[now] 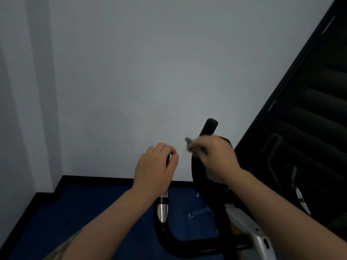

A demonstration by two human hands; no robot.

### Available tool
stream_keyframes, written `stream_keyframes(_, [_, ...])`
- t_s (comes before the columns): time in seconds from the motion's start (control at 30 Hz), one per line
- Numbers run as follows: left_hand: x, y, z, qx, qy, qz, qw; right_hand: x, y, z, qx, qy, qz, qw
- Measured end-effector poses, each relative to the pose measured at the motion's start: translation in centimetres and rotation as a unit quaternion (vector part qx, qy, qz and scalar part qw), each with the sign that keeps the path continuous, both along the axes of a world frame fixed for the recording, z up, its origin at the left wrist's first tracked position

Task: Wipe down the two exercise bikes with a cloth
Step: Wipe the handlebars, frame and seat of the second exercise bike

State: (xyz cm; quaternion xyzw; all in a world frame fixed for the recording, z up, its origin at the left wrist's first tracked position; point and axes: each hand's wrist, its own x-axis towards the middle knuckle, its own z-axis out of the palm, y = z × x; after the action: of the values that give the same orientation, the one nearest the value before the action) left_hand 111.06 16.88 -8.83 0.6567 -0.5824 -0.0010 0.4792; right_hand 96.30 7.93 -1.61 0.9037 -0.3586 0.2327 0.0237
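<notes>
The exercise bike's black handlebar point(187, 243) curved up in a U, its two grips rising toward the pale wall point(131, 72). The left hand point(155, 169) was closed around the left grip above a silver sensor point(162, 211). The blurred right hand point(214, 156) gripped a small grey cloth point(188, 144) against the right grip point(209, 126). Blue floor point(75, 212) lay beneath; a dark window point(309, 109) stood at right.

The picture is dim and soft overall, with flat grey light on the wall point(131, 72) and a gentle falloff toward the upper left. The right hand point(216, 158) is smeared by motion blur, while the left hand point(154, 169) is sharper. The window point(309, 109) at right is almost black, and straight lines bow near the edges.
</notes>
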Motion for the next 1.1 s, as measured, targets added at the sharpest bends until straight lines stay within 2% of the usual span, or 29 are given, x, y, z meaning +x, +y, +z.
stream_keyframes(0.07, [-0.1,-0.1,-0.1,0.0,0.005,0.001,1.0,-0.1,-0.1,0.6,-0.056,0.025,0.003,0.998])
stream_keyframes(0.13, [-0.2,-0.1,0.0,-0.001,0.009,0.001,1.0,-0.2,0.8,-0.7,-0.05,0.06,-0.002,0.997])
stream_keyframes(0.2, [-0.1,0.0,0.0,0.004,0.009,-0.005,1.0,-1.5,1.9,-2.2,-0.007,0.066,0.014,0.998])
stream_keyframes(0.27, [-0.1,0.1,0.1,0.007,0.005,-0.008,1.0,-3.7,2.7,-2.3,0.059,0.072,0.077,0.993])
stream_keyframes(0.33, [-0.2,0.1,0.1,0.01,0.012,-0.004,1.0,-5.5,2.6,-1.3,0.145,0.121,0.139,0.972])
stream_keyframes(0.4, [-0.4,0.2,0.2,0.012,0.027,0.001,1.0,-5.6,2.0,0.1,0.227,0.103,0.153,0.956])
stream_keyframes(0.43, [-0.6,0.1,0.3,0.013,0.034,0.004,0.999,-5.2,1.7,0.4,0.226,0.053,0.148,0.961])
stream_keyframes(0.5, [-0.8,0.1,0.3,0.014,0.04,0.009,0.999,-3.9,1.3,-0.1,0.154,-0.031,0.13,0.979])
stream_keyframes(0.57, [-0.8,0.2,0.3,0.011,0.041,0.007,0.999,-3.4,2.1,-2.2,0.101,-0.021,0.12,0.987])
stream_keyframes(0.63, [-0.7,0.3,0.4,0.016,0.043,0.001,0.999,-5.1,3.4,-3.8,0.106,-0.019,0.122,0.987])
stream_keyframes(0.67, [-0.6,0.3,0.5,0.02,0.049,0.0,0.999,-6.6,3.7,-4.1,0.124,-0.012,0.136,0.983])
stream_keyframes(0.73, [-0.8,0.3,0.7,0.027,0.074,-0.006,0.997,-10.0,4.4,-3.9,0.177,0.06,0.156,0.97])
stream_keyframes(0.8, [-1.4,0.6,0.8,0.017,0.11,-0.003,0.994,-12.2,4.9,-3.0,0.295,0.098,0.164,0.936])
stream_keyframes(0.87, [-2.8,1.6,0.6,-0.022,0.134,0.017,0.991,-12.1,5.0,-3.0,0.355,0.014,0.161,0.921])
stream_keyframes(0.93, [-5.1,3.2,0.1,-0.066,0.148,0.021,0.986,-10.7,5.3,-3.9,0.283,-0.094,0.132,0.945])
stream_keyframes(0.97, [-6.4,4.0,-0.3,-0.078,0.154,0.007,0.985,-10.2,5.6,-4.6,0.234,-0.119,0.107,0.959])
stream_keyframes(1.1, [-10.3,6.3,-1.5,-0.013,0.162,-0.081,0.983,-13.3,8.6,-8.4,0.168,-0.105,0.084,0.977])
